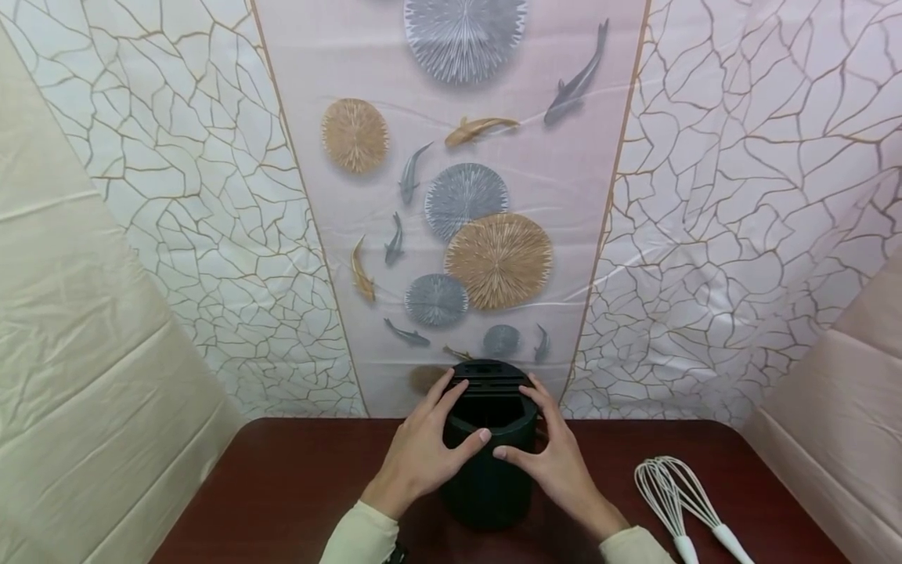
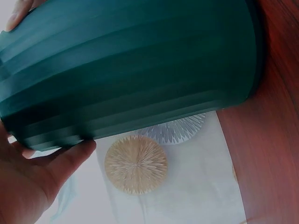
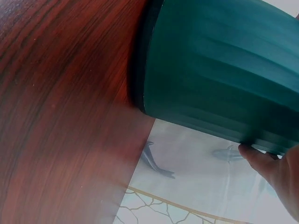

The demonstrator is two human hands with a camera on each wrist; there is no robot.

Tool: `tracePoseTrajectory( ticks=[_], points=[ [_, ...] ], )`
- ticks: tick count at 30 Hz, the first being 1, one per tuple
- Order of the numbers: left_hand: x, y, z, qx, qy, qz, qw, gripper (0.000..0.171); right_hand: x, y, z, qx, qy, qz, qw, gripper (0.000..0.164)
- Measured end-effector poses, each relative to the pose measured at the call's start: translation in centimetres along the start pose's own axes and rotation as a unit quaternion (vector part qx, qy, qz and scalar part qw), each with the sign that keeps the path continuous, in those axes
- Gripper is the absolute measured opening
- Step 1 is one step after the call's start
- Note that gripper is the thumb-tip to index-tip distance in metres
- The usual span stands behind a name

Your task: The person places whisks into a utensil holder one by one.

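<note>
A dark green utensil holder (image 1: 488,486) stands upright on the table in the head view, with a slotted black section at the back of its top and a wide opening in front. My left hand (image 1: 426,446) grips the upper rim from the left, thumb toward the front. From the right, my right hand (image 1: 564,462) holds the same rim, its thumb close to the left one. In the left wrist view the holder's ribbed wall (image 2: 131,65) fills the upper part, and the right wrist view shows its base on the wood. What lies inside the holder is too dark to tell.
Two whisks (image 1: 680,501) with white handles lie on the dark red wooden table (image 1: 296,486), right of my right hand. A patterned cloth (image 1: 451,235) with printed fish and discs hangs behind the table. Beige fabric panels (image 1: 92,376) flank both sides.
</note>
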State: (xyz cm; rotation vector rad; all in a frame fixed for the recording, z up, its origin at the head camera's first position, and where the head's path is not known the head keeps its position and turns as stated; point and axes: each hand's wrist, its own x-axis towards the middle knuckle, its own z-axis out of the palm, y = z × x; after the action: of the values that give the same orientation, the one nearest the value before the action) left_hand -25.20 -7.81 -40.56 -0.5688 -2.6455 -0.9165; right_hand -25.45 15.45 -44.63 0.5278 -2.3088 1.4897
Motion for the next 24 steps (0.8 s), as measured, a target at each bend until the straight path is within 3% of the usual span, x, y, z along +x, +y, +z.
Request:
tracePoseTrajectory(
  ticks=[9,15,19,24],
  points=[
    [0.3,-2.1,0.0,-0.117,-0.001,0.027,0.9927,0.068,0.0,0.3,-0.2,-0.004,-0.006,-0.006,1.0,0.091],
    [0.5,-3.4,0.1,-0.117,-0.001,0.028,0.9927,0.071,0.1,0.8,0.0,-0.024,0.0,-0.021,0.999,0.09],
    [0.6,-3.4,0.4,-0.125,0.001,0.025,0.9919,0.07,0.1,1.1,0.0,-0.021,0.004,-0.027,0.999,0.089],
    [0.7,-3.4,0.9,-0.139,0.01,0.044,0.9892,0.066,0.1,1.2,0.2,-0.009,0.009,-0.028,1.0,0.09]
  ],
)
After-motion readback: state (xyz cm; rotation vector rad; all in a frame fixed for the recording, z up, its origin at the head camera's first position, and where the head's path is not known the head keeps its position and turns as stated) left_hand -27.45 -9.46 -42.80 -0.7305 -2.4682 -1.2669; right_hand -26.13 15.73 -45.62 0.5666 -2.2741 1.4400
